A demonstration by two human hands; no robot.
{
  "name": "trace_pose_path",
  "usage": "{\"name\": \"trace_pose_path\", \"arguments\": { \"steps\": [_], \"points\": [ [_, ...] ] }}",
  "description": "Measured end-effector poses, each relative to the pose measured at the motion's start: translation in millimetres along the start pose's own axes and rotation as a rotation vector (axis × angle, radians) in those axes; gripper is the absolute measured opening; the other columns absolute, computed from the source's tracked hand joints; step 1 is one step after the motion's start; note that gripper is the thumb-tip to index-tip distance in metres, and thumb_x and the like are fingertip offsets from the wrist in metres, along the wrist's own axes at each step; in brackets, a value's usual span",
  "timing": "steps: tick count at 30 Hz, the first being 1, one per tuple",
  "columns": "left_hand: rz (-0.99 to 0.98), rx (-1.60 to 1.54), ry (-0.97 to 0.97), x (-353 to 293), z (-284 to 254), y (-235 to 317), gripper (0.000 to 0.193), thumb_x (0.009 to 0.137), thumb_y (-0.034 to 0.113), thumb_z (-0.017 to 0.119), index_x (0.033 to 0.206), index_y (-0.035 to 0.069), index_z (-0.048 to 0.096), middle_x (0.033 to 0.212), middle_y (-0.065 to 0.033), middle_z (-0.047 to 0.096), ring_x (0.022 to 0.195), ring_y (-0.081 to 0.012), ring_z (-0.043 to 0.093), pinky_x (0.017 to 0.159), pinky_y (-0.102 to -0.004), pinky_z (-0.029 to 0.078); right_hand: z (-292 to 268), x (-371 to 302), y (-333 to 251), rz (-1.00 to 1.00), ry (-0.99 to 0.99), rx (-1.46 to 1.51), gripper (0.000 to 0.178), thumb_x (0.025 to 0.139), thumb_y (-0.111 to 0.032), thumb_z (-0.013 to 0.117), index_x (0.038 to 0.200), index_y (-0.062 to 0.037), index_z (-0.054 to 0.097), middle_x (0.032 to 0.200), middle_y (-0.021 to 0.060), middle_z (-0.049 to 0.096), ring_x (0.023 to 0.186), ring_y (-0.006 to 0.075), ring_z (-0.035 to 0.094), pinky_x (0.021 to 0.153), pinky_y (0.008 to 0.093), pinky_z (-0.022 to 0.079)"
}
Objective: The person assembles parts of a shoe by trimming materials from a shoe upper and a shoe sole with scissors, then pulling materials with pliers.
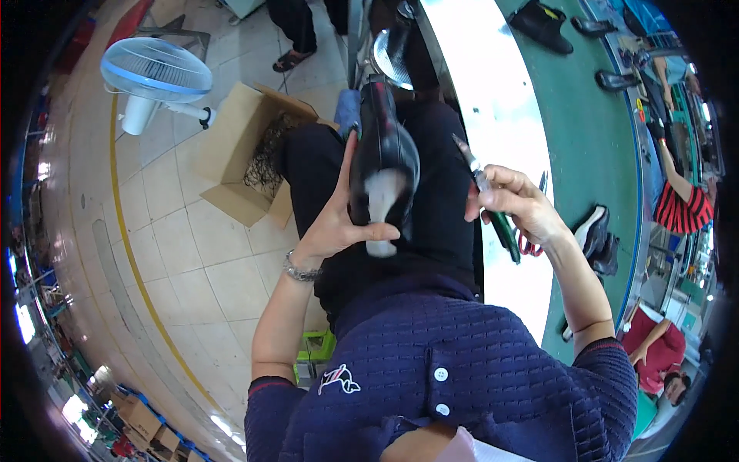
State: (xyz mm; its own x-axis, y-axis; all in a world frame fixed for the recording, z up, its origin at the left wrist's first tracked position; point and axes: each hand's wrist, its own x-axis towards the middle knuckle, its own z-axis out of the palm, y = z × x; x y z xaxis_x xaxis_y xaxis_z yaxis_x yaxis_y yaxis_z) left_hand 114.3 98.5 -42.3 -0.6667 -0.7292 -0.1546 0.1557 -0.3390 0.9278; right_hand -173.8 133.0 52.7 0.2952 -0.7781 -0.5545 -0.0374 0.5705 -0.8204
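Note:
My left hand (339, 212) is closed around a black leather shoe (391, 146), held above my lap. The shoe's opening faces me, and its pale inner lining shows; my thumb lies across the lower end near the lining. To the right, above the bench edge, my right hand (508, 199) grips a slim hand tool (502, 231) with a green handle and a pointed metal tip. The tip is directed away from me and toward the shoe, apart from it. Beneath my right hand, red loops like scissor handles (530, 245) lie on the bench, partly hidden by the hand.
A white workbench (508, 100) runs along my right, beside a green conveyor belt (577, 146) carrying several dark shoes. On the left stand an open cardboard box (231, 165) with dark stringy scraps and a white-and-blue fan (154, 73). A lamp-like round metal disc (392, 60) stands ahead. Other people sit beyond the belt.

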Motion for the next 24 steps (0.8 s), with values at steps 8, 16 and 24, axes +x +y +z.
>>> {"name": "trace_pose_path", "arguments": {
  "steps": [8, 16, 24],
  "points": [
    [0.123, 0.113, -0.027, -8.6, 15.9, -63.3, 0.149, 0.056, 0.007, 0.091, 0.146, 0.022, -0.026, 0.150, -0.0133, 0.028, 0.133, -0.0229, 0.037, 0.112, -0.0369, 0.027, 21.5, 2.6, 47.6, 0.262, -0.226, 0.075, 0.038, 0.096, -0.040, 0.055, 0.095, -0.0036, 0.065, 0.066, 0.0038, 0.062, 0.060, 0.0104, 0.060, 0.058, 0.0236, 0.047],
    [-0.011, -0.410, 0.138, 2.2, 23.7, -42.8, 0.090, 0.081, 0.057, 0.067, 0.144, 0.015, 0.017, 0.125, -0.0098, 0.047, 0.110, -0.0157, 0.050, 0.097, -0.0285, 0.040, 36.9, 4.1, 46.6, 0.321, -0.316, 0.035, 0.046, 0.095, -0.047, 0.053, 0.084, -0.0053, 0.068, 0.057, 0.0002, 0.057, 0.051, 0.0071, 0.055, 0.051, 0.0202, 0.044],
    [-0.021, -0.252, 0.326, 14.1, 53.2, -17.8, 0.048, 0.088, 0.047, 0.066, 0.111, 0.008, 0.050, 0.088, 0.0029, 0.051, 0.078, -0.0040, 0.047, 0.071, -0.0195, 0.042, 42.0, -2.9, 47.3, 0.359, -0.331, 0.025, 0.051, 0.096, -0.048, 0.051, 0.075, -0.0035, 0.065, 0.055, -0.0001, 0.054, 0.049, 0.0077, 0.053, 0.050, 0.0214, 0.044]
  ]
}}
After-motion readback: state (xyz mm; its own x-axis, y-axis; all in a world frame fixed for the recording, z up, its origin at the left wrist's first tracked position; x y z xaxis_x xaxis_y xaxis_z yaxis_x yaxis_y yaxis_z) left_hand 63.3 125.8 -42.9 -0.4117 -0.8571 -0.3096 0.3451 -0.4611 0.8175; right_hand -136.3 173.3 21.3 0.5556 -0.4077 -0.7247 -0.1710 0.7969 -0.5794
